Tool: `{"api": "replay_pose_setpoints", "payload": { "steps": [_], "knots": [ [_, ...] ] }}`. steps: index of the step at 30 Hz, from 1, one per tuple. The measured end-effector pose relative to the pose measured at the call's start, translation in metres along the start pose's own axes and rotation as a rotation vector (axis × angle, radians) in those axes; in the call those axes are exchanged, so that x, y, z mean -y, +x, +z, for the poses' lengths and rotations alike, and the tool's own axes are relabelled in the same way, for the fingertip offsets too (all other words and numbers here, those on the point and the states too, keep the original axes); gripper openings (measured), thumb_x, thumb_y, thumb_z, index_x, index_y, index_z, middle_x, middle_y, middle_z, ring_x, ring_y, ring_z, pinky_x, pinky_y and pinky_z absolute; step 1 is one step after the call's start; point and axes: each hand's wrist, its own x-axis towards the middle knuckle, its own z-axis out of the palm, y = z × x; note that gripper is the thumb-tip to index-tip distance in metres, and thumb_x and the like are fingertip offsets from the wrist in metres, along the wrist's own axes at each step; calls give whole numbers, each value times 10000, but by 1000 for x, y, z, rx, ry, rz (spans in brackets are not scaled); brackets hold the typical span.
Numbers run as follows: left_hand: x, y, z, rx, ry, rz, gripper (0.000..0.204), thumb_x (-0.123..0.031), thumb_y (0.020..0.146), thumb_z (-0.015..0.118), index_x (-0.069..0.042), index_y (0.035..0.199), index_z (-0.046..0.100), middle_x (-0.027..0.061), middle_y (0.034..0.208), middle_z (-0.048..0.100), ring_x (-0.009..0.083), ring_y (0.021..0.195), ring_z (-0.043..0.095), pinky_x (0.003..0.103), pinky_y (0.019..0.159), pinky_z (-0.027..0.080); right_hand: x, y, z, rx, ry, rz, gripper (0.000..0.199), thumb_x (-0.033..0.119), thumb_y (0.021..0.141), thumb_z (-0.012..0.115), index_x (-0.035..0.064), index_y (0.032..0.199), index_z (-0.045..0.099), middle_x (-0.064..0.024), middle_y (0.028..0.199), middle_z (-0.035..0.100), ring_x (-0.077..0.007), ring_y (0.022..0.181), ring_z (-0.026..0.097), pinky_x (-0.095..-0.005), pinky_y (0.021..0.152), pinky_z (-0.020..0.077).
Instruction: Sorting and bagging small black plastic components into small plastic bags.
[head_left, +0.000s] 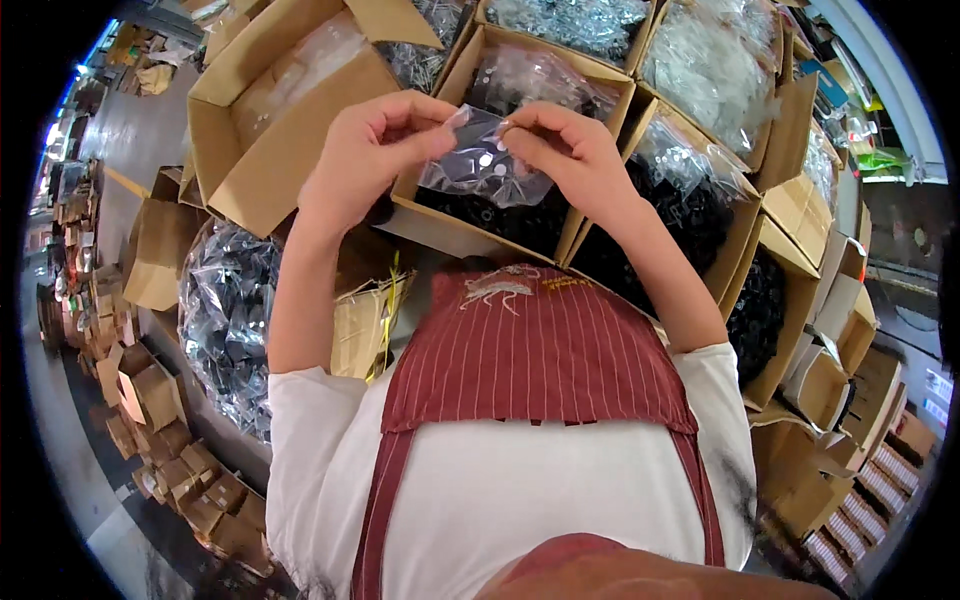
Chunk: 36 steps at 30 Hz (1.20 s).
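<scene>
A small clear plastic bag (478, 172) is stretched between my two hands, with a few small pale round pieces showing in it. My left hand (385, 145) pinches the bag's upper left edge between thumb and fingers. At the upper right edge, my right hand (562, 150) grips it the same way. The bag hangs over an open cardboard box (480, 232) holding black parts, with more clear bags toward its far side. What exactly the pale pieces are is too small to tell.
Around me stand more open cartons: one with clear bags (715, 75), one with black parts (650, 255), and a carton (235, 150) at the left. A heap of filled clear bags (230, 320) lies by my left arm. Stacked brown boxes (200, 480) line the lower left.
</scene>
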Motion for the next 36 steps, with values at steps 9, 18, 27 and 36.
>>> {"api": "replay_pose_setpoints", "payload": {
  "steps": [9,18,27,36],
  "knots": [
    [18,-2,24,-65,-258,-5,238,-181,903,703,-23,1081,716,-13,949,672,69,816,540,219,728,412,-5,-20,-2,-60,-36,7,144,113,932,661,1,1023,654,-30,852,633,-79,725,590,-245,662,486],
    [34,-7,30,-284,-100,128,144,-132,872,747,-26,970,747,-18,817,668,38,706,517,210,643,401,-4,-30,-4,256,138,253,138,113,942,647,-8,1008,643,2,827,620,-73,735,588,-225,700,473],
    [25,-4,54,-260,-63,138,242,-132,820,806,-51,761,586,-66,712,549,27,648,474,204,583,374,-19,-36,-6,241,156,313,184,125,942,628,-11,1066,634,-40,953,641,-108,844,618,-260,773,498],
    [34,3,70,-398,563,464,315,-173,709,862,-64,850,602,32,788,589,181,707,568,304,629,457,25,-22,-18,123,-828,-539,530,-100,697,542,132,1162,645,-39,1123,669,-277,1270,507,-536,1163,217]
  ]
}}
